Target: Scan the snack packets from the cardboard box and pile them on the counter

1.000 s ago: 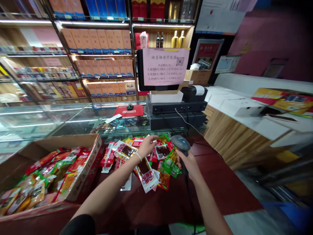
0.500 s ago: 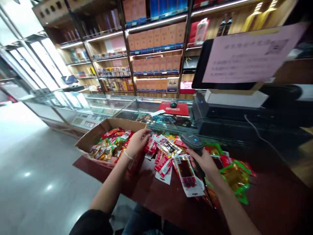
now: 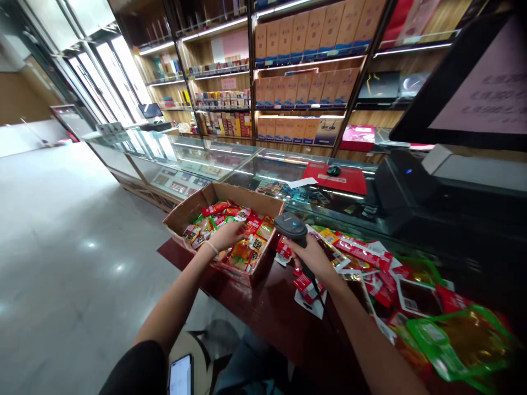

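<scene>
My left hand (image 3: 228, 235) reaches into the open cardboard box (image 3: 190, 209) and rests on the snack packets (image 3: 241, 253) inside; its fingers curl down onto them, and what they grip is hidden. My right hand (image 3: 309, 257) is wrapped round the handle of a grey barcode scanner (image 3: 291, 226), held upright just right of the box, its cable trailing down to the dark red counter (image 3: 272, 307). Loose snack packets (image 3: 373, 262) in red, clear and green lie spread over the counter to the right of the scanner.
Behind the counter stands a glass display case (image 3: 247, 170) with a red mouse pad and mouse (image 3: 334, 171). A till with a black screen (image 3: 465, 82) is at the right. Shelves of boxed goods (image 3: 304, 66) line the back. A phone (image 3: 180, 374) lies on my lap.
The view has swung left. My left hand has moved from the loose packets on the counter over into the cardboard box. My right hand has kept hold of the scanner.
</scene>
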The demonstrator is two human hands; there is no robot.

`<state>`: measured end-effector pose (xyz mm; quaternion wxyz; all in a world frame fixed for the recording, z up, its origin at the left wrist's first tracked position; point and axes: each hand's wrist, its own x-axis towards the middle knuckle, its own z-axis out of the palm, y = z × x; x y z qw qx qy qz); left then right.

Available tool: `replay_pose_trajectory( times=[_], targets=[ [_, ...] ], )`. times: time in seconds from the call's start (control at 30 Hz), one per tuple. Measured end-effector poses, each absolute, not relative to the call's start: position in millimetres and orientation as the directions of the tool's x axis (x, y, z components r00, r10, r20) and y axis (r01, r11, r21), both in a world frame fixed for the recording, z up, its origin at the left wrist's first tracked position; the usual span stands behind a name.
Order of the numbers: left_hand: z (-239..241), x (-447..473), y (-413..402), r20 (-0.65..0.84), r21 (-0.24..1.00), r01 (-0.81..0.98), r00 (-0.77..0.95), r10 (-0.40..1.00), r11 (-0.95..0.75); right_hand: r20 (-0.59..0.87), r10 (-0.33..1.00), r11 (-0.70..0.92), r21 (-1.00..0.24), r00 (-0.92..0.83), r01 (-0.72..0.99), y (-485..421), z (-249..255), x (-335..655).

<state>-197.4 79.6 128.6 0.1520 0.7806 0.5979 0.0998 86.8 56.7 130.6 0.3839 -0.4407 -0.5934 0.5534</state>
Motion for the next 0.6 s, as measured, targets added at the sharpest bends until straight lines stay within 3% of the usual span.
replay_pose_trajectory(
  times=[0.13, 0.23, 0.43, 0.6],
  targets=[
    [118, -183, 102, -0.114, 0.214, 0.840, 0.528, 0.841, -0.499, -0.087, 0.949, -0.058, -0.993, -0.303, 0.101, 59, 129, 79],
    [107, -172, 110, -0.207, 0.177, 0.743, 0.669, 0.713, -0.646, -0.097, 0.955, -0.069, -0.992, -0.281, 0.110, 59, 128, 78],
    [102, -162, 111, -0.268, 0.097, 0.772, 0.628, 0.731, -0.628, -0.102, 0.967, -0.076, -0.990, -0.234, 0.118, 57, 126, 82],
    [110, -156, 113, -0.224, 0.046, 0.823, 0.561, 0.797, -0.567, -0.110, 0.969, -0.096, -0.993, -0.222, 0.072, 56, 124, 85]
  ],
)
